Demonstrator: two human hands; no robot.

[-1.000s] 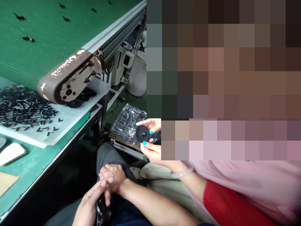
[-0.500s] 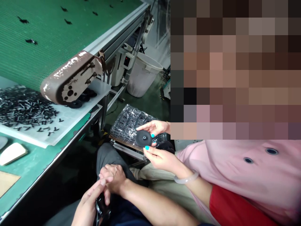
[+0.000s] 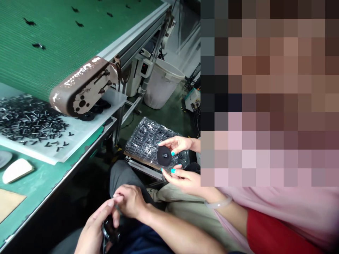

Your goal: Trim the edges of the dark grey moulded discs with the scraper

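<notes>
My left hand [image 3: 94, 224] is closed, its fingertips meeting those of my right hand [image 3: 132, 201] above my lap. A shiny black object [image 3: 109, 229] shows under my left palm; its kind is unclear. My right hand is curled shut, resting by my knee; anything inside its fingers is hidden. Past my knee, a co-worker's far hand [image 3: 180, 144] with turquoise nails holds a round black disc [image 3: 164, 156] with a small metal hub. The co-worker's nearer hand [image 3: 185, 180], palm up, is just below the disc.
Clear plastic trays [image 3: 144, 132] of dark parts sit on a low stand beyond my knee. To my left, a green conveyor [image 3: 58, 60] ends above a white sheet [image 3: 53, 155] heaped with small black parts [image 3: 34, 116]. A pale bin [image 3: 162, 84] stands behind.
The co-worker's nearer hand has come off the disc and opened; the disc has turned slightly and shifted right. My hands have moved a little, their fingertips staying together.
</notes>
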